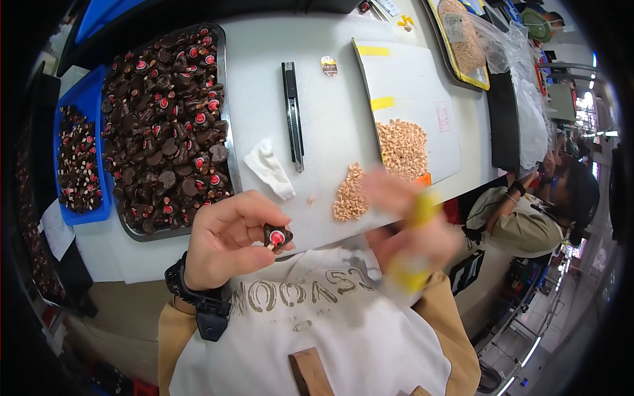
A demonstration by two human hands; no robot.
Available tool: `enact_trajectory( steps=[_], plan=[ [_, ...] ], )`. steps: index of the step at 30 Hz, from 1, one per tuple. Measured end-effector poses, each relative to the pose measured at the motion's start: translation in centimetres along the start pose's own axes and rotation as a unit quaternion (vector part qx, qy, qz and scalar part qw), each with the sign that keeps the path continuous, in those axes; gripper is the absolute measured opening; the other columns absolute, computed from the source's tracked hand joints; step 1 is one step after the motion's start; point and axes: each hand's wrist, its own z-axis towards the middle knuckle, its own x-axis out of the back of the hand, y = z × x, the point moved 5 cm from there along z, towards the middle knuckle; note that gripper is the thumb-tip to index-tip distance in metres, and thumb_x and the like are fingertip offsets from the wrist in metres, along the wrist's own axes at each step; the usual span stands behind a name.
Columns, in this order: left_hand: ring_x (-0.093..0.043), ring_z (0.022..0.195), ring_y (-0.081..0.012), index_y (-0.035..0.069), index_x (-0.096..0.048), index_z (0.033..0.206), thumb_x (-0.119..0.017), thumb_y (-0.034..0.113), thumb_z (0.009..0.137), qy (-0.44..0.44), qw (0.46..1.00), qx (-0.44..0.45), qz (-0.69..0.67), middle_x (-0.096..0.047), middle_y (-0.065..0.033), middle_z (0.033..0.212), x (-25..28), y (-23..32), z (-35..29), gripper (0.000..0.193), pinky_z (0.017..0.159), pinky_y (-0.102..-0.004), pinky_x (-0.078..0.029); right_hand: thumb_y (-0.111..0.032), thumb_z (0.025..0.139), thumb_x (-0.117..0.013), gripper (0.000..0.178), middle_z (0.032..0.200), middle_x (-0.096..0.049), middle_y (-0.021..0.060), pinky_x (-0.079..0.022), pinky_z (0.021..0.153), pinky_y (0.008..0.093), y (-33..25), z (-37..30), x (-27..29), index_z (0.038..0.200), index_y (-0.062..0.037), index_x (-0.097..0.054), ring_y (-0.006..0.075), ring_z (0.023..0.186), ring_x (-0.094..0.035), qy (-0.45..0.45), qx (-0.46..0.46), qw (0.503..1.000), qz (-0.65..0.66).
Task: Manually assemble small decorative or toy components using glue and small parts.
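At bench (257,105) | left fingers (259,208) pinch red-topped part (277,237) | right fingers (389,188) blurred, state unclear | shirt (264,340) lettered

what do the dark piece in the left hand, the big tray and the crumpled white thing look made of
Dark piece: perhaps plastic or rubber, by its smooth, faintly shiny surface. Big tray: likely metal, its rim silvery and reflective. Crumpled white thing: probably soft, matt fabric, judging by its folds.

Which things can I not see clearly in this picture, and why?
Head view: right grip and yellow item in it, blurred, probably by motion.
Head view: back of dark piece in left grip, hidden by the piece itself.
Head view: floor of metal tray, covered by heaped pieces.
Head view: upper blue object, cut by edge.
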Motion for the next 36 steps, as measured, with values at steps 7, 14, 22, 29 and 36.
enact_trajectory(
  steps=[7, 14, 22, 29, 36],
  plan=[
    [-0.058, 0.093, -0.0198, -0.009, -0.055, 0.104, -0.066, -0.008, 0.072, -0.041, 0.998, -0.038, 0.022, -0.053, -0.0127, 0.101, -0.6, 0.4, -0.3, 0.034, 0.084, -0.0348, -0.052, 0.005, 0.077, -0.065, 0.027, 0.083, -0.066, 0.0121, -0.048, 0.066, 0.0293, 9.2, -2.5, 12.2, 0.093, -0.0029, -0.045, 0.0241, 0.075, -0.064, 0.019, -0.136, 0.932, -0.336],
    [-0.058, 0.093, -0.0173, -0.006, -0.041, 0.124, -0.071, -0.006, 0.068, 0.002, 1.0, -0.017, -0.013, -0.054, -0.0104, 0.099, -0.6, 0.1, -0.1, 0.063, 0.084, -0.0332, -0.051, 0.006, 0.074, -0.066, 0.026, 0.082, -0.065, 0.0106, -0.049, 0.067, 0.0299, 6.9, -0.5, 8.6, 0.092, -0.0029, -0.051, 0.0225, 0.076, -0.063, 0.029, -0.112, 0.959, -0.257],
    [-0.058, 0.092, -0.0165, -0.003, -0.031, 0.13, -0.07, -0.007, 0.067, -0.012, 1.0, -0.013, -0.01, -0.055, -0.0104, 0.098, -0.6, 0.4, -0.2, 0.074, 0.084, -0.0314, -0.05, 0.002, 0.06, -0.067, 0.034, 0.07, -0.054, 0.0037, -0.041, 0.073, 0.0337, 5.8, 1.6, 1.7, 0.089, -0.009, -0.054, 0.0224, 0.081, -0.052, -0.166, -0.032, 0.922, -0.349],
    [-0.059, 0.091, -0.0162, -0.003, -0.033, 0.128, -0.069, -0.007, 0.067, -0.013, 1.0, 0.001, -0.01, -0.055, -0.0104, 0.099, -0.7, 0.4, -0.4, 0.071, 0.083, -0.0299, -0.049, -0.008, 0.069, -0.06, 0.022, 0.065, -0.051, 0.0012, -0.04, 0.077, 0.0335, 6.3, 2.1, -0.8, 0.088, -0.0116, -0.05, 0.0188, 0.078, -0.049, -0.263, 0.075, 0.827, -0.492],
    [-0.059, 0.09, -0.0153, -0.002, -0.036, 0.127, -0.07, -0.005, 0.068, -0.008, 1.0, 0.013, -0.003, -0.055, -0.0093, 0.099, -0.7, 0.5, -0.4, 0.068, 0.084, -0.0294, -0.049, -0.007, 0.069, -0.061, 0.024, 0.066, -0.051, 0.0017, -0.04, 0.078, 0.0338, 6.4, 2.1, -1.0, 0.09, -0.0114, -0.05, 0.0189, 0.079, -0.05, -0.261, 0.081, 0.824, -0.496]
  ],
)
